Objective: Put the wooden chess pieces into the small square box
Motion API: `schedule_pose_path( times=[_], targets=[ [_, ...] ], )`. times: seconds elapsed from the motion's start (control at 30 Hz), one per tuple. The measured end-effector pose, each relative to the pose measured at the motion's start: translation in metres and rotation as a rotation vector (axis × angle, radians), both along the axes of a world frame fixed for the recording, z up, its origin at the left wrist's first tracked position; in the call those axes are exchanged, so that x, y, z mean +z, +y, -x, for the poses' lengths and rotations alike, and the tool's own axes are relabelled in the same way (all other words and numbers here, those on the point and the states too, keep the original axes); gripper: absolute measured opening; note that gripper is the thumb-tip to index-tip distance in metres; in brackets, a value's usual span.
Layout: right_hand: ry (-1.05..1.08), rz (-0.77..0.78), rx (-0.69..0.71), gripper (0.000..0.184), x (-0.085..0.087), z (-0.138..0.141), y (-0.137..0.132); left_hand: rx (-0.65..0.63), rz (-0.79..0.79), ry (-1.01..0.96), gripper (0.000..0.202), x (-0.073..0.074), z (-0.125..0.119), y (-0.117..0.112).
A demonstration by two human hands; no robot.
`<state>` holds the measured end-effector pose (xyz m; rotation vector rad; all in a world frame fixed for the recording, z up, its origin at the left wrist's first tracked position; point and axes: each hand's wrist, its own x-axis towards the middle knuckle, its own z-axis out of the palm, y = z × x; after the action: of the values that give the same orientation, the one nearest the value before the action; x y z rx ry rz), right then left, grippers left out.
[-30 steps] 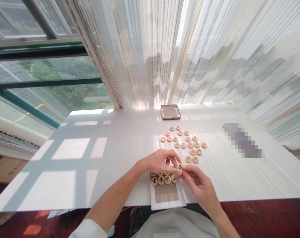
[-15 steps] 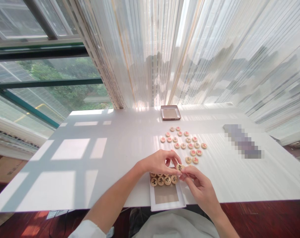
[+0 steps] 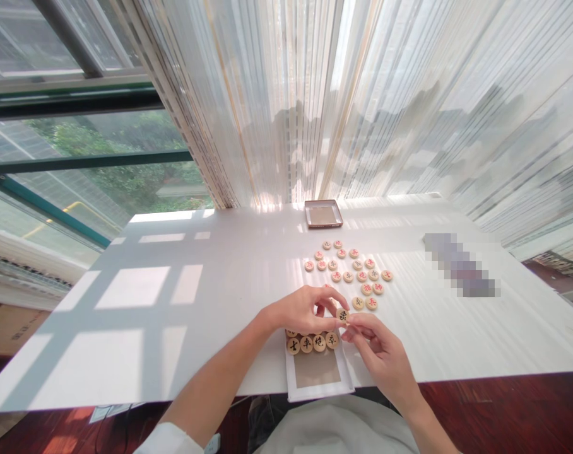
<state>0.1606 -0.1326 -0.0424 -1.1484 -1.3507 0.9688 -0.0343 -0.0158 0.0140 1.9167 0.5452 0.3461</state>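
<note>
A round wooden xiangqi piece (image 3: 342, 315) with a black character is pinched between my left hand (image 3: 304, 310) and my right hand (image 3: 376, 350). My right thumb and forefinger press on its lower edge, and my left fingertips meet it from the other side. Just below my hands, black-character pieces (image 3: 312, 343) lie in rows on a white card holder (image 3: 317, 376). The back row is partly hidden by my fingers. Beyond my hands spreads a loose cluster of red-character pieces (image 3: 349, 270).
The pieces rest on a long white table (image 3: 173, 296) below a sheer curtain (image 3: 385, 107) and a window. A small rectangular tray (image 3: 323, 214) stands at the table's far edge. A pixelated, blurred object (image 3: 459, 265) lies to the right.
The view has tilted slightly, so the table sits a little higher and further left. My hands still hold the same piece, and the pieces on the table have not moved.
</note>
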Motion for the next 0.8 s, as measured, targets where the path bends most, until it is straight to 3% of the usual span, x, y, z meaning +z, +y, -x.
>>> schedule_pose_path(
  times=[0.5,0.8],
  targets=[
    [-0.054,-0.030,0.001,0.020,-0.0071,-0.0035,-0.0010,0.001,0.048,-0.006,0.036,-0.0023,-0.0004,0.0006],
    [-0.043,-0.004,-0.006,0.020,-0.0041,-0.0006,-0.0002,0.041,0.023,0.012,0.028,-0.0059,-0.0012,0.0004]
  ],
)
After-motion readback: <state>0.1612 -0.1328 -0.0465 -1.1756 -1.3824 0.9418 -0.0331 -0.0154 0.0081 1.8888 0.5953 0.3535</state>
